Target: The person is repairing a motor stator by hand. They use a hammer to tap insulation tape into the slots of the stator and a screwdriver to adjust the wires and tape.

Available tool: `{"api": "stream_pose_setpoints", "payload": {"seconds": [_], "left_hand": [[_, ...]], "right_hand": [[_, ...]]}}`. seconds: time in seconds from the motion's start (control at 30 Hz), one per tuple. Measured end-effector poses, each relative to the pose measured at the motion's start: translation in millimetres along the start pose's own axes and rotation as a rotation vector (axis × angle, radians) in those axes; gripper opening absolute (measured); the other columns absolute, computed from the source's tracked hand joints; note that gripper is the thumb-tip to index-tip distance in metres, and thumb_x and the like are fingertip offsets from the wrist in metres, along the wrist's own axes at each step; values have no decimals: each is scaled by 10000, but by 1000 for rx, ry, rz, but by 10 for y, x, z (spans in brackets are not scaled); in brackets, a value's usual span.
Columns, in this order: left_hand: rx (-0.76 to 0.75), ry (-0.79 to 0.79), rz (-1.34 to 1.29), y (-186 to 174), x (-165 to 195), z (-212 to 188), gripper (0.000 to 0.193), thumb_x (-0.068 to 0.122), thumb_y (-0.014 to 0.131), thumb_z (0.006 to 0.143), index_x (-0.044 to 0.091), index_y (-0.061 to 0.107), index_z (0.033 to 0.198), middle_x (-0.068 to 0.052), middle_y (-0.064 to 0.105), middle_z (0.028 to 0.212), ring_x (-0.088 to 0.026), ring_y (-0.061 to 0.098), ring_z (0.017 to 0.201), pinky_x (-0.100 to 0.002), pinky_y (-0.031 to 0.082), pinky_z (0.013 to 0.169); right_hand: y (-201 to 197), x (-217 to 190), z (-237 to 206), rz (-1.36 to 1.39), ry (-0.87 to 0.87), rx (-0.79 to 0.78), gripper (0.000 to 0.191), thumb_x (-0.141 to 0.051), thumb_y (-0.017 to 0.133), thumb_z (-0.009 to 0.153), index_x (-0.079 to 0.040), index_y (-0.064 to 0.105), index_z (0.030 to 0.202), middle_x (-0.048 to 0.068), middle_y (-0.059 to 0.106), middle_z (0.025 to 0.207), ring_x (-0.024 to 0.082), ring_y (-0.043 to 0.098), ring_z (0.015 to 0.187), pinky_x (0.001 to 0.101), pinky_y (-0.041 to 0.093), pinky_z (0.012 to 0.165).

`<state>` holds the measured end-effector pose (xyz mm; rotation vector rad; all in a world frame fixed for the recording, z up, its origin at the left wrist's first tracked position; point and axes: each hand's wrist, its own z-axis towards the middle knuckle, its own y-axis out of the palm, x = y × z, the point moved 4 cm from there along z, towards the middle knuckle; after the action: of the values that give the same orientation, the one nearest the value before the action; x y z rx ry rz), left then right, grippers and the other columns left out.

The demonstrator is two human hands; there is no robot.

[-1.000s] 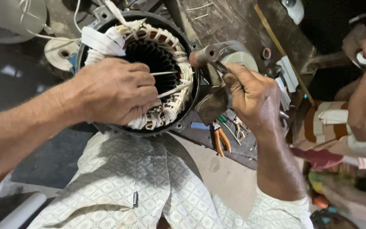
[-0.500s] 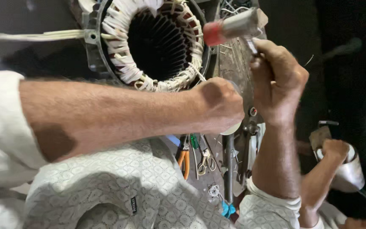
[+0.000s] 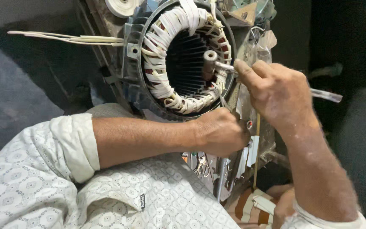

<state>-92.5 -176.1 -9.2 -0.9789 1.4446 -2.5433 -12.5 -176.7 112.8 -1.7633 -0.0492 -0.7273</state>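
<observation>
The right hand (image 3: 282, 95) grips a small hammer (image 3: 210, 63) by its handle, head poised inside the stator (image 3: 178, 59) just left of it, while the left hand (image 3: 221, 131), fisted below, pinches a thin sliver (image 3: 223, 101) (likely a wedge) against the windings, steadying it.

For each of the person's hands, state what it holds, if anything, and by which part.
The right hand holds a small hammer by its handle. The left hand pinches a thin metal tool at its lower end, against the motor stator.
</observation>
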Motion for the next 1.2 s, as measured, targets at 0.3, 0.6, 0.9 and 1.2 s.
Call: {"api": "stream_pose_setpoints", "payload": {"seconds": [0.3, 0.6, 0.9, 1.2], "left_hand": [[435, 3, 25, -176, 22, -43, 132, 223, 675, 709, 121, 703, 629, -71, 689, 689, -241, 676, 628, -371, 535, 501], [574, 9, 97, -333, -26, -208, 164, 234, 689, 706, 78, 691, 654, -59, 641, 626, -206, 626, 585, -340, 503, 478], [417, 17, -4, -184, -8, -92, 182, 208, 708, 780, 91, 677, 644, -39, 637, 588, -177, 614, 562, -335, 473, 439], [493, 48, 82, -217, 61, -64, 177, 221, 731, 718, 46, 712, 697, -94, 676, 649, -219, 649, 618, -362, 512, 486]], "right_hand": [[-32, -59, 22, -120, -3, -162, 256, -223, 765, 994, -232, 782, 1249, -62, 700, 838, 79, 584, 656, 248, 461, 541], [-283, -56, 51, 219, 185, 6, 262, -127, 784, 1066, -115, 751, 1326, 39, 734, 931, 141, 635, 744, 307, 501, 620], [229, -117, -1086, 624, 881, 213, 209, -98, 711, 1108, -43, 748, 1307, 110, 754, 1027, 168, 689, 853, 288, 546, 738], [1680, -986, -1756, 512, 1289, -141, 390, -335, 656, 946, -92, 631, 1250, 234, 724, 1111, 406, 701, 1010, 493, 548, 805]]}}
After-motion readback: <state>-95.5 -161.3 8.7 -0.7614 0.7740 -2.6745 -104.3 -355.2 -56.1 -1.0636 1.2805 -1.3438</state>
